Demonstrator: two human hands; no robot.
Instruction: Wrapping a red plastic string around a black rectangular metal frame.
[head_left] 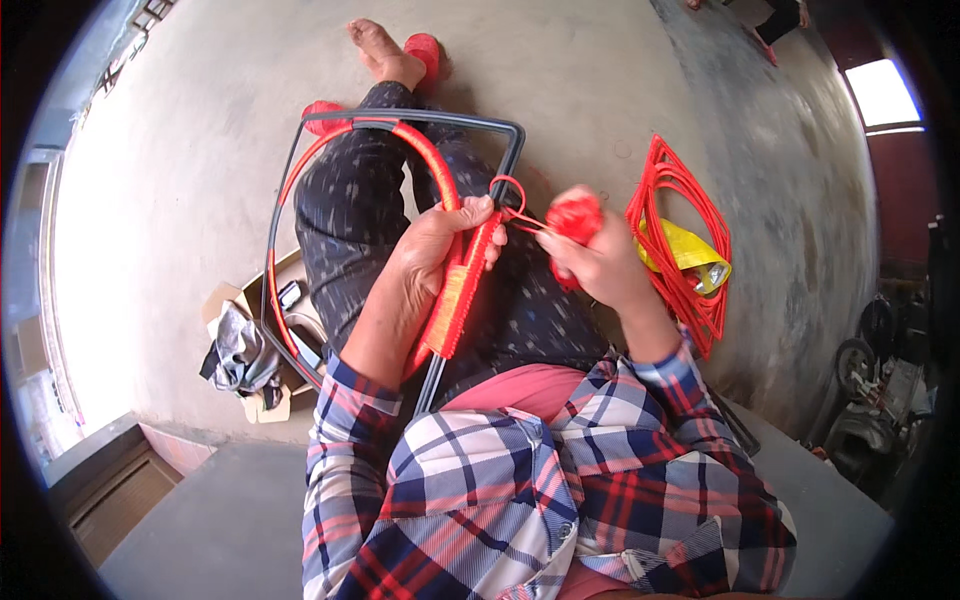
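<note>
Across my lap lies a dark, thin rectangular frame [450, 118] with rounded corners. A round hoop [430, 155], partly wrapped in red, sits against it. Along the frame's right side runs a red and orange wrapped band [455, 305]. My left hand [435, 245] is closed round the frame's side and the upper end of this band. My right hand [605, 260] grips a bunched ball of red cord [575, 215], just right of the left hand. A strand stretches between the hands, and a small red loop [510, 183] stands up at the frame's bar.
Right of my legs, a coil of red cord [665, 265] lies on the floor with a yellow bag [690, 248]. A cardboard box [285, 275] with grey cloth [243, 350] stands at left. Beyond are red slippers [424, 62], a motorbike [870, 380] and another person [778, 22].
</note>
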